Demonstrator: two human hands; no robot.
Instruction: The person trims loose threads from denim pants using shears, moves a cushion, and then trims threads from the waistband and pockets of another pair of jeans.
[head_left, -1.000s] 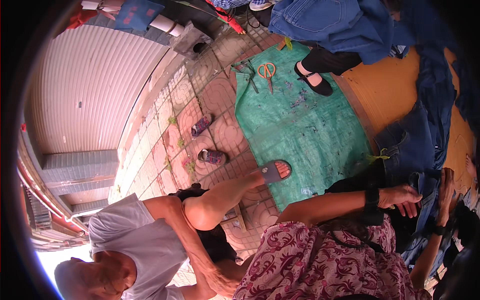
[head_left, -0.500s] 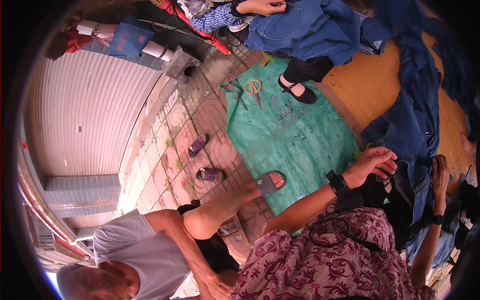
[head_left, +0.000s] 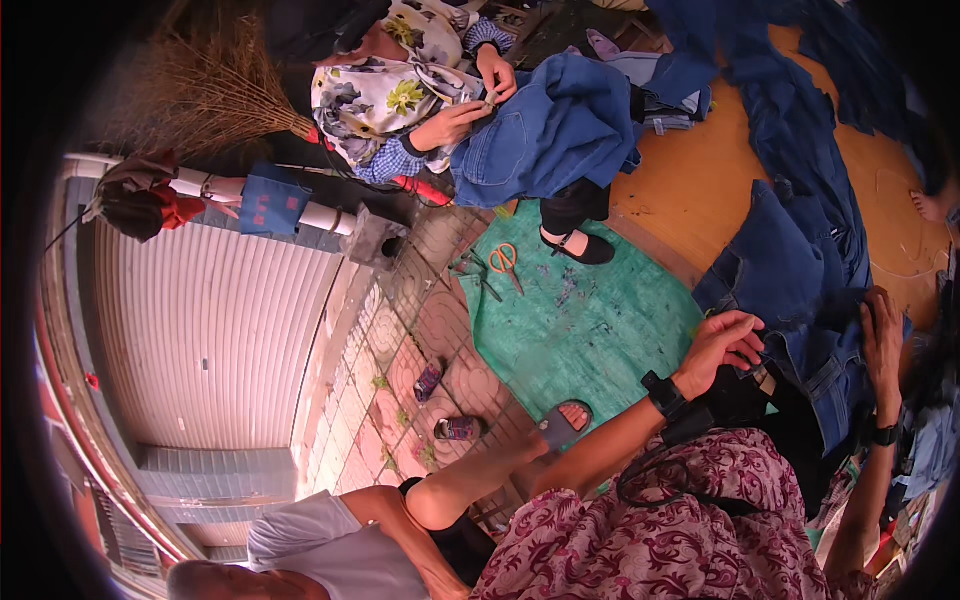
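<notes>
Jeans point(head_left: 775, 262) lay across the orange board point(head_left: 690, 165), in front of the wearer. My feed showed the right hand point(head_left: 882, 340) against their edge, fingers extended, and the left hand point(head_left: 725, 347) just beside them, fingers bent toward the thumb; I couldn't tell whether either gripped anything. Farther out, scissors point(head_left: 512, 271) rested on a green sheet point(head_left: 610, 325) near a co-worker's shoe point(head_left: 592, 250).

Blue denim garment point(head_left: 775, 258), creased, loosely spread, partly over an orange-brown surface point(head_left: 690, 170)
</notes>
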